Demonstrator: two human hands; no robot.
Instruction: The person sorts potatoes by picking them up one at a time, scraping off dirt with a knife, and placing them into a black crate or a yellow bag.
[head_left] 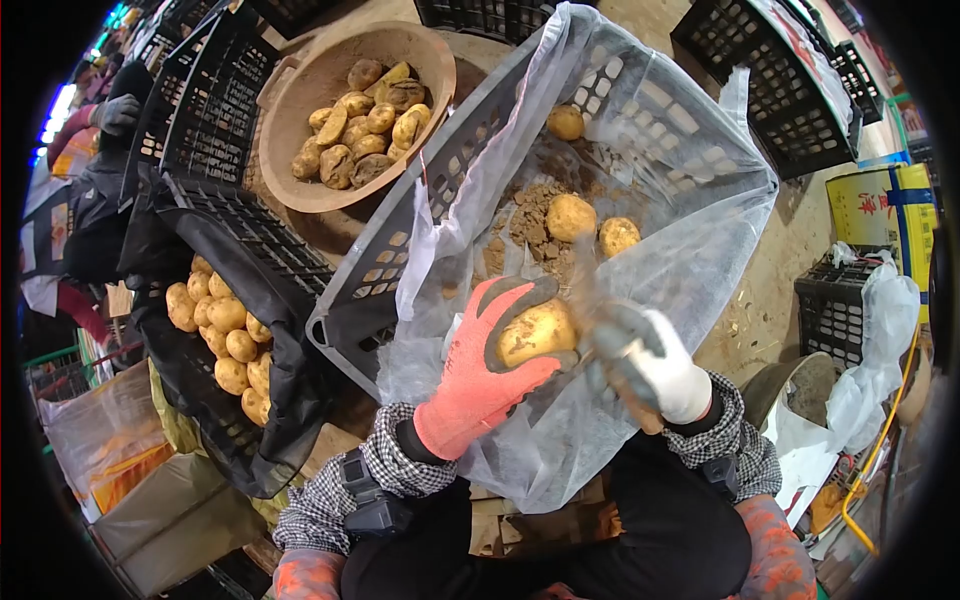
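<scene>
Left hand point(480, 375), orange-red glove: fingers point(520, 295) curled round a pale yellow potato point(537, 332), gripping it firmly at frame centre. Right hand point(655, 370), white-grey glove, just beside the potato on its right. It is motion-blurred, fingers bent, so I cannot tell whether it holds anything.

Both hands hang over the near edge of a tilted grey crate point(400, 250) lined with a clear plastic sheet point(680, 170). Three loose potatoes point(571, 216) and soil clods point(535, 215) lie inside, above the hands.

- Upper left: round tan basin point(300, 170) of dirtier potatoes.
- Left: black crate point(250, 240), dark liner, clean potatoes point(225, 335).
- Upper right: empty black crates point(770, 90) on a packed dirt floor point(790, 240).
- Right edge: yellow-blue box point(885, 205).
- Far upper left: another person's grey-gloved hand point(118, 112).

The plastic sheet drapes over the person's lap.
</scene>
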